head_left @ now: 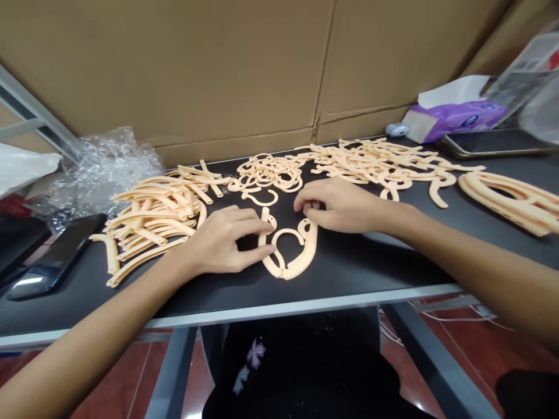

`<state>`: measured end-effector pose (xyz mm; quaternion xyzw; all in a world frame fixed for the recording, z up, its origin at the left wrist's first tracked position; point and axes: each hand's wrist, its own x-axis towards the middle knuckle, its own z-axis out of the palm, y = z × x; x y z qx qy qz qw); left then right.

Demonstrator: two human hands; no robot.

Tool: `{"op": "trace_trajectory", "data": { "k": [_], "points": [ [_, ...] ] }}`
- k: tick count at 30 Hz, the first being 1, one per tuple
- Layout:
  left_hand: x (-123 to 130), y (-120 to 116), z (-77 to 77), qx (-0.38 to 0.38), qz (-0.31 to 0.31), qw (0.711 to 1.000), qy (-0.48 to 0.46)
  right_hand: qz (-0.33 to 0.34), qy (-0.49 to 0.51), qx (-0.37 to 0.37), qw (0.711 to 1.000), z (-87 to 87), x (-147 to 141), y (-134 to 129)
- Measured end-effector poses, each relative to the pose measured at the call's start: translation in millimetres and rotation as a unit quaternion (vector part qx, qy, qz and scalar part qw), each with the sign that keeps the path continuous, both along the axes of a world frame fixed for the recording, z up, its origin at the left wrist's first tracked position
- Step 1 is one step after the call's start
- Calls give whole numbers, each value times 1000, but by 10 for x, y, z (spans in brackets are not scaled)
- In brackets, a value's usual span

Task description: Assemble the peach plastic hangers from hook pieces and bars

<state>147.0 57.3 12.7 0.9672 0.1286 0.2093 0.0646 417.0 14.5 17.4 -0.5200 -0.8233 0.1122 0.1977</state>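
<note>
My left hand (222, 241) palm down, fingers spread, tips on plastic loop (290, 265); right hand (338, 203) curled against loop's top. Can't tell if either grips.

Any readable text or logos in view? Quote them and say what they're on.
Purple tissue pack: oval logo, too small to read.
Package at top right: red and white printing, too blurred to read.
Black garment: purple and grey graphic, no readable letters.
Nothing else legible.
</note>
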Motion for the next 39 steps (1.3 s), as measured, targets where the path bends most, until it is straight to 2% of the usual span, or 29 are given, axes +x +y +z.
{"op": "trace_trajectory", "data": {
  "k": [5,9,13,16,22,29,34,39],
  "points": [
    [-3,40,-29,-30,27,999,-30,19,56,-79,995,93,38,-22],
    [-14,110,-69,-16,61,997,-51,77,81,-144,983,167,71,-58],
    [-20,130,-73,-18,72,996,-57,117,64,-82,988,128,92,-49],
    [-16,94,-49,-16,48,997,-65,120,63,-51,989,44,86,-22],
    [8,40,-23,-3,-25,999,-28,146,68,-40,986,-24,28,-10],
    [5,30,-18,-3,-27,999,-33,156,65,-52,984,-26,-19,-35],
    [2,31,3,-15,-38,999,-28,143,58,-38,987,-45,-27,-29],
    [-11,61,23,-5,-44,999,-24,161,55,-23,985,-79,-49,-38]
  ]
}}
